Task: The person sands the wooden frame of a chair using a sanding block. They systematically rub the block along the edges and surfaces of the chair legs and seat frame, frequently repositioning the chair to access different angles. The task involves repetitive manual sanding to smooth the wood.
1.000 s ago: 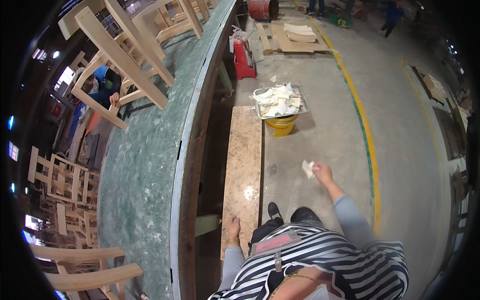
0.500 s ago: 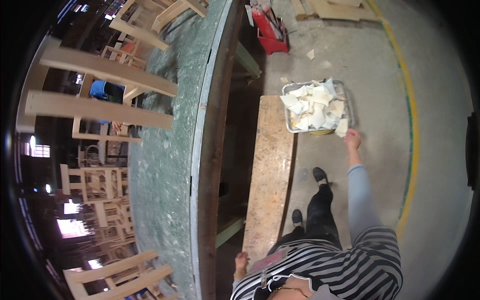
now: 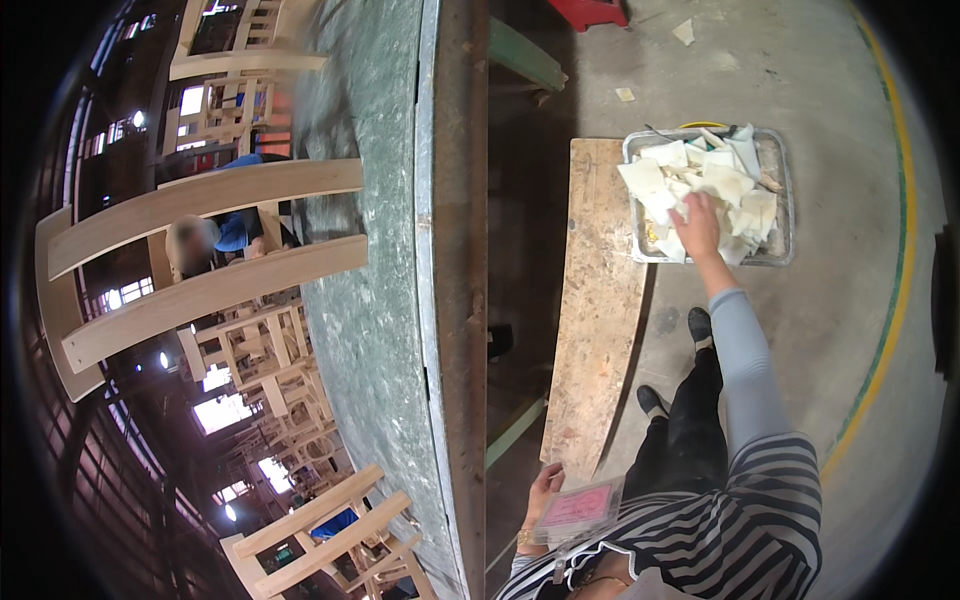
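My right hand (image 3: 697,225) reaches forward into a metal tray (image 3: 783,215) on the floor and lies on a heap of white sheets (image 3: 655,182) that fills it. Its fingertips are buried among the sheets, so its grip is hidden. My left hand (image 3: 545,487) rests, fingers spread, at the near end of a long wooden board (image 3: 600,300) that runs from my body to the tray's left side. A pink card (image 3: 578,507) hangs at my chest.
A long green-topped workbench (image 3: 380,300) with a rusty edge runs along the left. Pale wooden chair frames (image 3: 200,250) stand on it and beyond it. A person in blue (image 3: 235,232) is behind them. Concrete floor with a yellow line (image 3: 895,300) lies to the right.
My right hand lifted a white sheet from the floor, carried it forward to the tray and now lies on the heap. I have leaned further forward. My left hand stayed at the board's near end.
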{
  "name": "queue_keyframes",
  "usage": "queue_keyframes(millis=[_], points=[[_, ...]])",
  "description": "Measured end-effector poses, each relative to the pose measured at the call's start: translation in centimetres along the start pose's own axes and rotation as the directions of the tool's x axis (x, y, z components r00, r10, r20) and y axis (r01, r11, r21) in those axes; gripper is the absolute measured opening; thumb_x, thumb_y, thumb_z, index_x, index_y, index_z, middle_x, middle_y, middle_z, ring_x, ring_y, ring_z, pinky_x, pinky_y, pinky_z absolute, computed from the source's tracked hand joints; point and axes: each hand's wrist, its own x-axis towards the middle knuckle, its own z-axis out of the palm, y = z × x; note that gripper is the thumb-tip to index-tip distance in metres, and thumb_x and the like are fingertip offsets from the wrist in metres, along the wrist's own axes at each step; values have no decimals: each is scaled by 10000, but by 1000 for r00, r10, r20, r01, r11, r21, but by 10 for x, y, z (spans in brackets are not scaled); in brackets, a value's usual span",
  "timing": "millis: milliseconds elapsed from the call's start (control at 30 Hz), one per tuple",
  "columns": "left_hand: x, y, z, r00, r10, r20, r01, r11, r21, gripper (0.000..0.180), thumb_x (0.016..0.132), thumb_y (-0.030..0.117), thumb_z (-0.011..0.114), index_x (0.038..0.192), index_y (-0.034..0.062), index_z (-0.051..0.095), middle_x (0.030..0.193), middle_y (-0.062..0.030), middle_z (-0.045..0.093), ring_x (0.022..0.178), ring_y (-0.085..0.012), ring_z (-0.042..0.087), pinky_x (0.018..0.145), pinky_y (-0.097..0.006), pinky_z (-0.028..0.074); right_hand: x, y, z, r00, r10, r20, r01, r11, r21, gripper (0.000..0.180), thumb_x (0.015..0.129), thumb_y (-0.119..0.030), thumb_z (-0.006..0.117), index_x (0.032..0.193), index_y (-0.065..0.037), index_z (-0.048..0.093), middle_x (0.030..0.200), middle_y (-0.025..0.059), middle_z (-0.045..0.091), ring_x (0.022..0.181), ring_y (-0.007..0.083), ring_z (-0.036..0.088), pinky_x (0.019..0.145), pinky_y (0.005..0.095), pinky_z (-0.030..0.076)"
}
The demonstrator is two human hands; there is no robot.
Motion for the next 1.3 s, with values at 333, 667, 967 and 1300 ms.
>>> queue_keyframes(millis=[333, 667, 967, 1300], points=[[-16, -1, 23, 956, -262, 134, 258, 965, 47, 397, 884, 282, 578, 1210, 57, 539, 1035, -136, 620, 917, -185, 583, 769, -288, 467, 39, -20, 18, 873, -82, 482, 280, 891, -356, 378, 828, -90, 445, 1171, -191, 568, 1239, 125, 498, 1112, 352, 494, 912, 457, 420], [-18, -35, 25, 995, -96, 37, 96, 995, 5, 355, 888, 274, 558, 1162, 49, 571, 1024, -120, 642, 917, -211, 606, 814, -310, 468, 37, 26, -44, 985, -163, 50, 134, 921, 366, 462, 683, 114, 422, 1102, 1, 579, 1033, 134, 626, 1014, 236, 564, 919, 300, 405], [-8, 3, 45, 1000, 5, 14, 9, 537, -843, 597, 938, 498, 367, 1396, 122, 293, 1371, -115, 391, 1195, -240, 454, 983, -391, 373, -175, -130, -3, 488, -228, 842, -573, 645, 507, 619, 719, -8, 535, 1320, -56, 391, 1151, 99, 534, 1038, 216, 536, 890, 326, 456], [-84, -110, -22, 976, -87, -200, -213, -580, -786, 389, 968, 411, 343, 1181, 112, 471, 1196, -129, 533, 1113, -260, 516, 934, -439, 432, -492, -268, -76, -578, -725, 375, 628, -102, 771, 331, 689, -172, 652, 1005, -73, 652, 1358, 139, 420, 1308, 374, 277, 1045, 632, 92]])
